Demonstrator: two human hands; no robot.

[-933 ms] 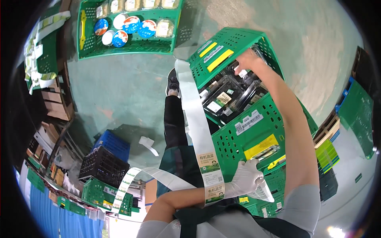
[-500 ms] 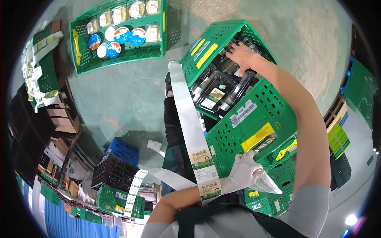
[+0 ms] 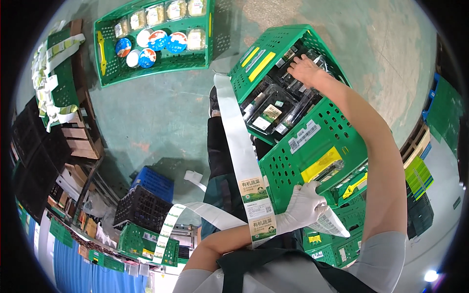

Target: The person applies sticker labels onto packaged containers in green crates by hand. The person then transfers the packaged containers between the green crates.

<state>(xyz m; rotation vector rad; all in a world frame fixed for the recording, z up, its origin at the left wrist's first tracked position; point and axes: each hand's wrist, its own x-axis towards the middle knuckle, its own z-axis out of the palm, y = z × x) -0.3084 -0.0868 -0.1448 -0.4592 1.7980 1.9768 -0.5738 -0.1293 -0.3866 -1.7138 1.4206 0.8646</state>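
My right hand [image 3: 306, 72] is bare and reaches into a tilted green crate [image 3: 266, 49] at the upper right. Its bent fingers grip one of the dark clear-lidded plastic food boxes there; part of their hold is hidden. A labelled food box [image 3: 267, 111] lies near the crate's left side. My left hand [image 3: 305, 207], in a white glove, is closed beside the lower edge of a green crate wall [image 3: 337, 129]. White paper, apparently part of the label strip, sticks out below its fingers. A long label strip [image 3: 237, 127] runs down over my left wrist.
At the upper left, a green crate [image 3: 100, 78] holds clear boxes and several blue-and-white round tubs [image 3: 177, 43]. Stacked blue and black crates [image 3: 141, 207] stand at the lower left. More label strips [image 3: 61, 53] hang on the far left. Green crates [image 3: 337, 224] sit beneath my left hand.
The view has shifted slightly, so most things appear a little to the right. My right hand's fingers have drawn closer together over the boxes. My left hand stays at the crate wall.
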